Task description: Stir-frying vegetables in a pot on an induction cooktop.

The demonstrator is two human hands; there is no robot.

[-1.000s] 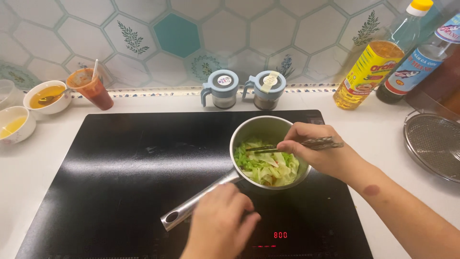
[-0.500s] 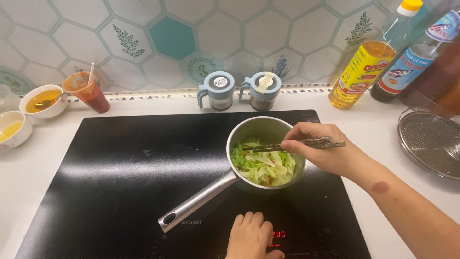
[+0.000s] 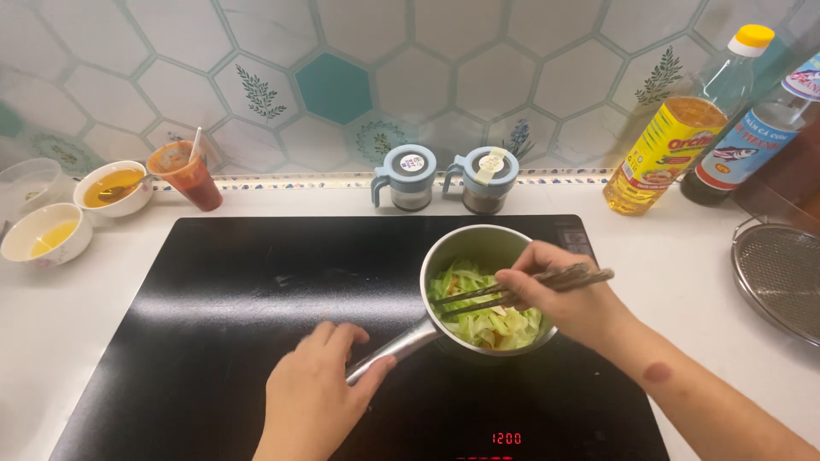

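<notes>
A small steel saucepan (image 3: pixel 461 243) full of pale green shredded cabbage (image 3: pixel 487 320) stands on the black induction hob (image 3: pixel 213 290). My right hand (image 3: pixel 559 299) grips dark chopsticks (image 3: pixel 478 297) whose tips rest in the cabbage. My left hand (image 3: pixel 316 393) lies over the end of the saucepan's long metal handle (image 3: pixel 397 346), fingers loosely curled around it. A red number glows on the hob's front panel.
Two lidded blue-grey condiment jars (image 3: pixel 406 177) stand behind the hob. A cup of red sauce (image 3: pixel 186 175) and two white bowls of yellow liquid (image 3: pixel 47 232) sit at the left. An oil bottle (image 3: pixel 675 141), a dark sauce bottle (image 3: pixel 743 145) and a wire strainer (image 3: pixel 781 273) are at the right.
My left hand left the handle, dropped to the hob's front controls, then came back onto the handle. The red display number changed. My right hand kept the chopsticks in the cabbage.
</notes>
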